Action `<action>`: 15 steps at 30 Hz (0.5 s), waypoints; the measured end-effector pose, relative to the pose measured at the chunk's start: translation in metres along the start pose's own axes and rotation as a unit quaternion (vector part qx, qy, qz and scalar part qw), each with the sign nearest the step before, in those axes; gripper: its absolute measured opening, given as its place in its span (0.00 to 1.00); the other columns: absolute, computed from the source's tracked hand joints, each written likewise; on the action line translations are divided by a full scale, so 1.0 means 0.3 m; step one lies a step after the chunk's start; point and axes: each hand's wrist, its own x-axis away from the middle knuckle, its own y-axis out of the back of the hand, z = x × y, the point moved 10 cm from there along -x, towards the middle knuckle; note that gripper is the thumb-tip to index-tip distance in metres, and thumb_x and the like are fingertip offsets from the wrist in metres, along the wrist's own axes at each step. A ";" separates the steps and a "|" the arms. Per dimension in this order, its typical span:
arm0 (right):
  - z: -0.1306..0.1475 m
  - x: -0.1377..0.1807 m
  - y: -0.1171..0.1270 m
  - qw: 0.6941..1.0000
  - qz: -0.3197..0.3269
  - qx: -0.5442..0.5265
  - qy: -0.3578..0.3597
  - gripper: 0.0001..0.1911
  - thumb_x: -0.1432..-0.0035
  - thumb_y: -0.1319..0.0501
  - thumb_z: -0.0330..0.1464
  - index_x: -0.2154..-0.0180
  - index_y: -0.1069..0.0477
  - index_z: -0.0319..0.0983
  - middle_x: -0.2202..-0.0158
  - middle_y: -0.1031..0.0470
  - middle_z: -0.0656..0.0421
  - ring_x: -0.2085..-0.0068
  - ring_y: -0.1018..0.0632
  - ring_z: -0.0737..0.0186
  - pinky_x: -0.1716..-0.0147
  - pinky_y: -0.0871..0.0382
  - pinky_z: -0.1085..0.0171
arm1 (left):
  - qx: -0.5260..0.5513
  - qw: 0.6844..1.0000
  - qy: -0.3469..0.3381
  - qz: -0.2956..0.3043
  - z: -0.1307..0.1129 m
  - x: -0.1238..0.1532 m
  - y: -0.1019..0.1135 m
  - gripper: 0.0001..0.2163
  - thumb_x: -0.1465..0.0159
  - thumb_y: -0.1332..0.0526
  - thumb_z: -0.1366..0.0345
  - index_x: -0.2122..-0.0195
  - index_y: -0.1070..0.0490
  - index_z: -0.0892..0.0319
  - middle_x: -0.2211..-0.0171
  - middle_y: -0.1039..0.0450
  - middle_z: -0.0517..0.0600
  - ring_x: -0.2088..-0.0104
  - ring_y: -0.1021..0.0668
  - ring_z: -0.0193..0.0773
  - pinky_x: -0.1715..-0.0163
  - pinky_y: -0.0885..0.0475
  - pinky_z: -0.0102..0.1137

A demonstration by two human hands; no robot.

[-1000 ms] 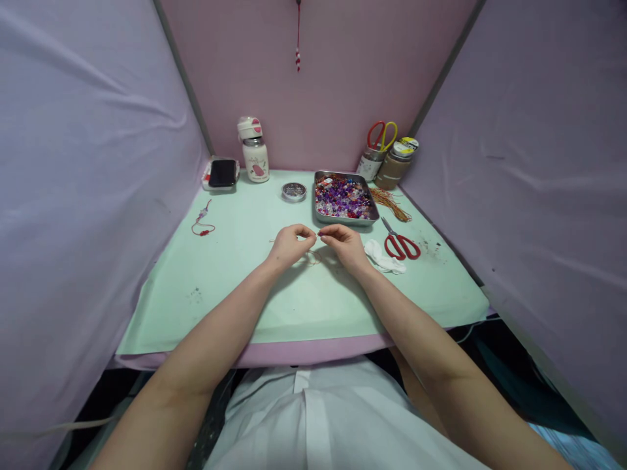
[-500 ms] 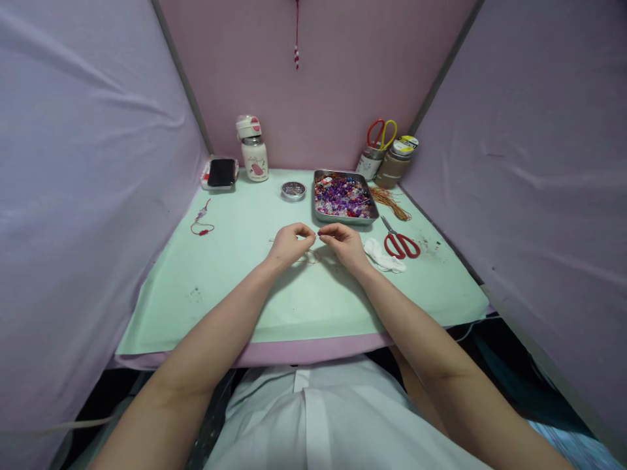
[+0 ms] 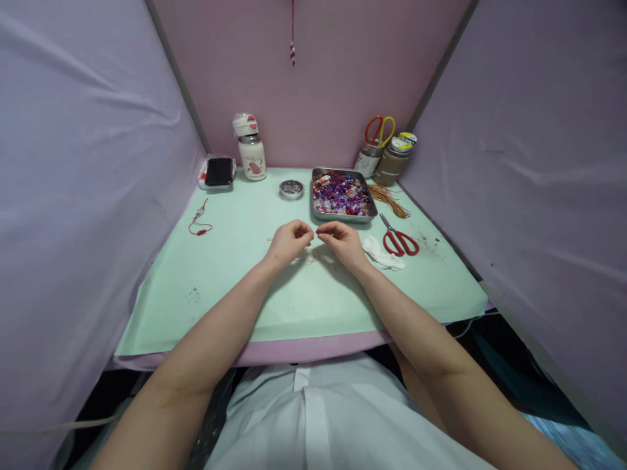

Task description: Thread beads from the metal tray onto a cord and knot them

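Observation:
Over the middle of the table my left hand (image 3: 292,240) is closed in a pinch, apparently on a thin pale cord (image 3: 308,255) that lies in loops beneath it. Facing it, my right hand (image 3: 343,241) pinches a small dark bead (image 3: 318,232) between thumb and forefinger. The fingertips of both hands are very close together, with a narrow gap between them. Just beyond the hands stands a metal tray (image 3: 343,219) full of purple, red and clear beads (image 3: 340,194).
Red-handled scissors (image 3: 400,241) and a crumpled white cloth (image 3: 383,254) lie right of my hands. Behind are a round container (image 3: 291,189), bottle (image 3: 253,156), phone (image 3: 219,172), orange threads (image 3: 390,200), jar (image 3: 390,166) and cup of scissors (image 3: 367,161). A red beaded string (image 3: 200,225) lies left.
The whole view has shifted slightly, so things appear a little higher and further left. Both hands keep their pinches, fingertips close together.

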 end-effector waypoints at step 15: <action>-0.009 -0.005 0.010 1.000 -0.012 0.005 -0.008 0.12 0.55 0.32 0.40 0.68 0.26 0.41 0.66 0.22 0.59 0.66 0.25 0.63 0.60 0.30 0.60 | -0.046 0.998 -0.038 -0.035 -0.021 0.007 0.017 0.06 0.44 0.40 0.64 0.70 0.26 0.60 0.75 0.26 0.47 0.73 0.27 0.32 0.70 0.33 0.29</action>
